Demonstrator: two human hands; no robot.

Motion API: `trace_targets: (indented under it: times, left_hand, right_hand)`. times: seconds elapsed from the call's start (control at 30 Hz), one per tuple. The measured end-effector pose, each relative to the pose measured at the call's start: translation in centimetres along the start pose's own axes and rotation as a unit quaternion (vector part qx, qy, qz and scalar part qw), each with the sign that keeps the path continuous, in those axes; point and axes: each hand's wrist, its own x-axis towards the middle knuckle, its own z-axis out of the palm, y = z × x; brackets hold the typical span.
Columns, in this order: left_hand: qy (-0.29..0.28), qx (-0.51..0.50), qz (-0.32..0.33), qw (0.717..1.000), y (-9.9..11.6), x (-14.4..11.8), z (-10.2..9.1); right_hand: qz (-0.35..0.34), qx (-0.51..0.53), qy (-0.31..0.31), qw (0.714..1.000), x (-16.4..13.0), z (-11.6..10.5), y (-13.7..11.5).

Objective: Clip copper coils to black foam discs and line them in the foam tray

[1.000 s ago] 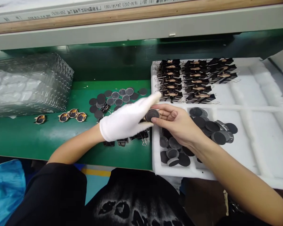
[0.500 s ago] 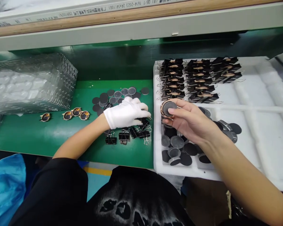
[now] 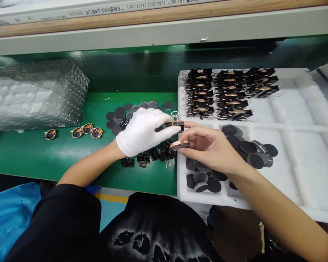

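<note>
I have both hands meeting at the centre of the view, just over the left edge of the white foam tray (image 3: 289, 120). My left hand (image 3: 142, 131), in a white glove, has its grip closed on a black binder clip (image 3: 174, 124), pinched between thumb and fingertips with the wire handle standing up toward 12 o'clock. My right hand (image 3: 210, 147), bare, has its grip closed around a round copper-rimmed disc (image 3: 180, 145), held nearly flat and edge-on just below the clip at its 6 o'clock; the two parts look close but I cannot tell whether they touch. I judge this the clamping step: the clip is being brought to the disc's rim. The next move seems to call for squeezing the clip's handles open, lining its mouth with the disc edge, and keeping the disc steady. On the green surface (image 3: 43, 156), loose binder clips (image 3: 144, 158) lie at 7 o'clock from the hands and dark discs (image 3: 120, 114) at 10 o'clock. Clipped assemblies (image 3: 226, 92) sit in rows at the tray's 12 o'clock.
</note>
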Motion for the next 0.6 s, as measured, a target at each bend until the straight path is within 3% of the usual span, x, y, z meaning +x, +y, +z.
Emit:
trace_targets:
  times: [0.1,0.2,0.3,0.43,0.6]
  left_hand:
    - [-0.073,0.051,0.072,0.993,-0.2,-0.1,-0.7]
    - [-0.169,-0.055,0.121,0.977,-1.2,0.3,-2.0]
    - [-0.202,-0.140,0.049,0.968,-1.6,0.7,-2.8]
    - [-0.256,-0.079,-0.063,0.961,-0.6,0.6,-2.5]
    - [-0.259,-0.072,-0.040,0.962,0.6,0.0,-1.7]
  right_hand:
    - [-0.024,-0.057,0.013,0.998,-0.1,0.2,0.2]
    - [-0.037,-0.078,-0.005,0.996,-0.4,-0.1,-0.1]
    - [-0.044,-0.084,-0.054,0.994,-0.5,-0.4,-0.7]
    - [-0.034,-0.132,-0.119,0.983,-0.5,-0.6,-1.1]
    - [-0.014,-0.186,-0.147,0.971,-0.5,-0.9,-1.3]
